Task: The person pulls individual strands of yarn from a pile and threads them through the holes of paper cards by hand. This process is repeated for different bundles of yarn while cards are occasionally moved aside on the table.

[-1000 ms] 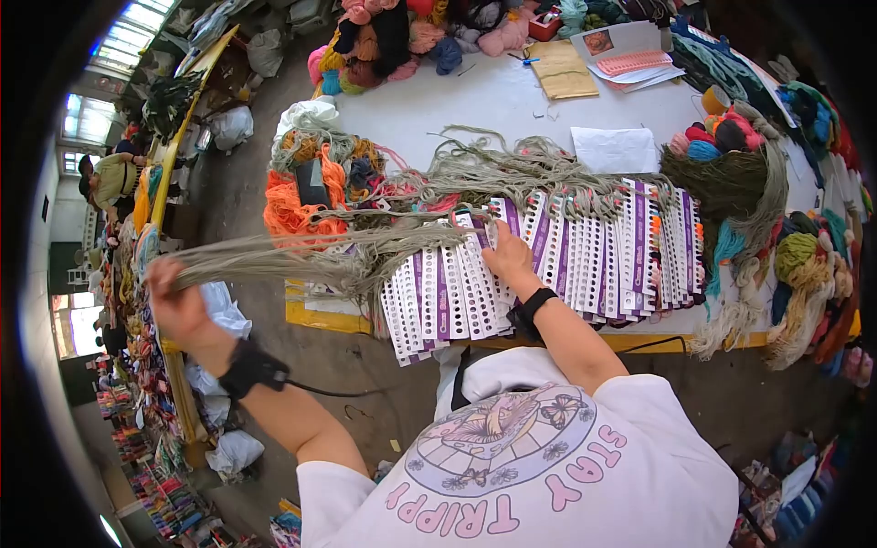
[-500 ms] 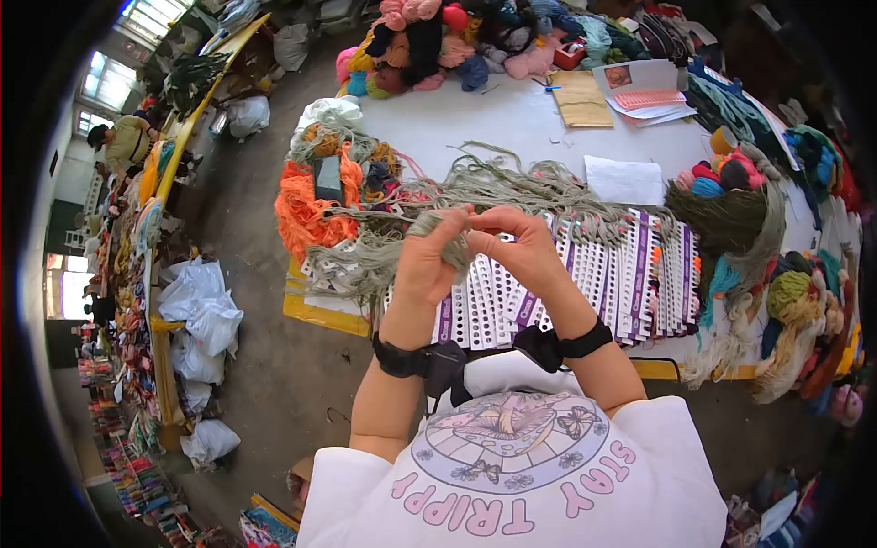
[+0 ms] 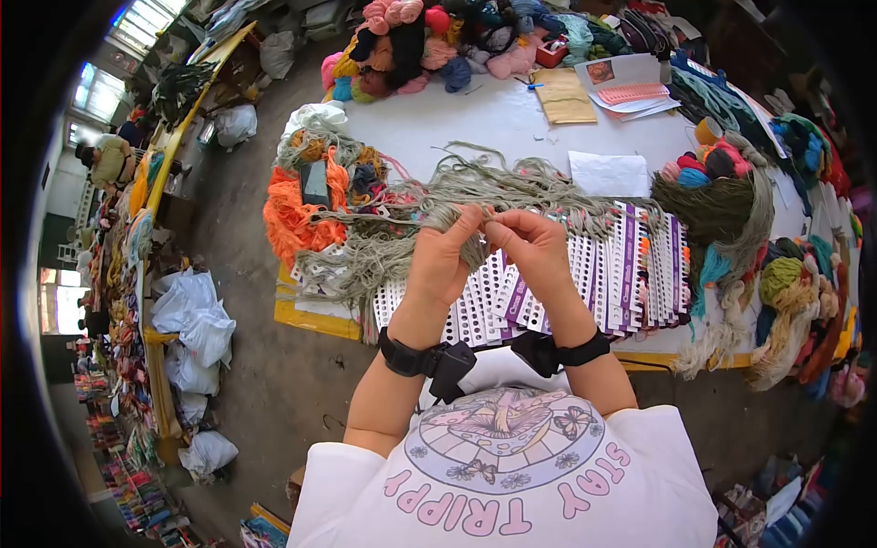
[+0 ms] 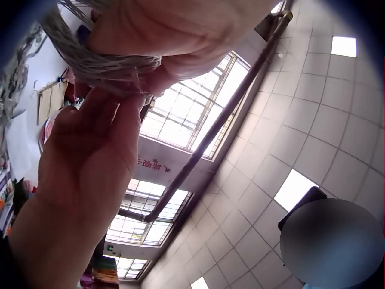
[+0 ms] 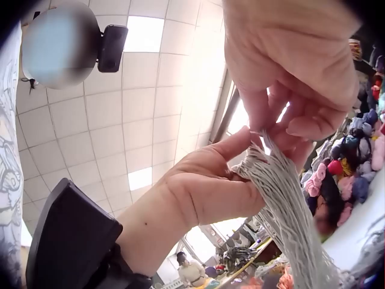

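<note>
My left hand point(image 3: 440, 265) grips a bundle of grey-green thread point(image 5: 283, 205) near one end, and the strands hang down from it in the right wrist view. My right hand point(image 3: 539, 251) meets it at the fingertips, pinching the thread at the gripped end. Both hands are over the near part of the table, above a row of white punched thread cards point(image 3: 475, 297) with purple printed strips. More grey-green thread point(image 3: 512, 183) lies tangled along the tops of the cards and heaps up left of the hands.
On the left end sit orange yarn point(image 3: 285, 219) and a dark phone-like slab point(image 3: 314, 183). White paper point(image 3: 608, 173), a brown envelope point(image 3: 565, 96) and balls of yarn point(image 3: 438, 55) lie farther back. Yarn hanks point(image 3: 786, 274) hang over the right side. A person point(image 3: 111, 163) stands far left.
The left hand, out to the left with the thread stretched a second ago, has come in to the middle. The right hand has left the cards and joined it at the bundle.
</note>
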`<action>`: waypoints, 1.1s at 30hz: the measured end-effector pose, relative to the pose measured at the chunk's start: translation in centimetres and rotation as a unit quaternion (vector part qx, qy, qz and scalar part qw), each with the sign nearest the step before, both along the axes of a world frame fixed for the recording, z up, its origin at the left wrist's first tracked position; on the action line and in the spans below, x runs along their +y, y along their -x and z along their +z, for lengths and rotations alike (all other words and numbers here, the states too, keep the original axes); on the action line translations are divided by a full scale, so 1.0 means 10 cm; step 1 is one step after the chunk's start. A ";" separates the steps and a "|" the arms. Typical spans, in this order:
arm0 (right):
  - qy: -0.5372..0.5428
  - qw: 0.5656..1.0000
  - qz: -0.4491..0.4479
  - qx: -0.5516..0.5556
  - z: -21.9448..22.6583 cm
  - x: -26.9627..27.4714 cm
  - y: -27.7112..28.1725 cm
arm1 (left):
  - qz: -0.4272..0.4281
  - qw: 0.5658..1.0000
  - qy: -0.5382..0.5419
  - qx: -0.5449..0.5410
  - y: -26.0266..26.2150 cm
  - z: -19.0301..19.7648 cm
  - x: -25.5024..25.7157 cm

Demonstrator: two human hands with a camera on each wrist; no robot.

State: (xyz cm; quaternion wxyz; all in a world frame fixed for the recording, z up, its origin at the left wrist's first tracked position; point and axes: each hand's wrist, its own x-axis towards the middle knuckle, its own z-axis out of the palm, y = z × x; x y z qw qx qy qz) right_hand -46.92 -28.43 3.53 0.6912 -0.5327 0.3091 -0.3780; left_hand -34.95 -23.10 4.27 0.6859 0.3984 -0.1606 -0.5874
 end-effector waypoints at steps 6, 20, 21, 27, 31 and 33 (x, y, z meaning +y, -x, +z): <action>-0.050 0.998 0.017 -0.025 -0.03 -0.02 0.02 | 0.013 0.999 -0.007 0.035 -0.01 -0.02 0.01; -0.035 0.995 -0.070 -0.064 -0.21 -0.04 -0.10 | 0.079 0.996 -0.023 0.018 -0.06 -0.10 0.04; -0.083 0.988 -0.076 -0.106 -0.21 -0.06 -0.11 | 0.066 0.993 0.007 0.094 -0.11 -0.09 0.06; -0.447 0.719 0.032 -0.531 -0.39 -0.71 0.53 | 0.119 0.902 0.183 0.373 -1.31 -0.80 0.50; -0.324 0.744 -0.171 -0.558 -0.59 -1.33 1.92 | 0.255 0.951 0.056 0.165 -2.68 -1.15 1.46; -0.277 0.810 -0.263 -0.446 -0.66 -1.57 2.64 | 0.312 0.938 -0.070 0.133 -3.37 -1.19 2.01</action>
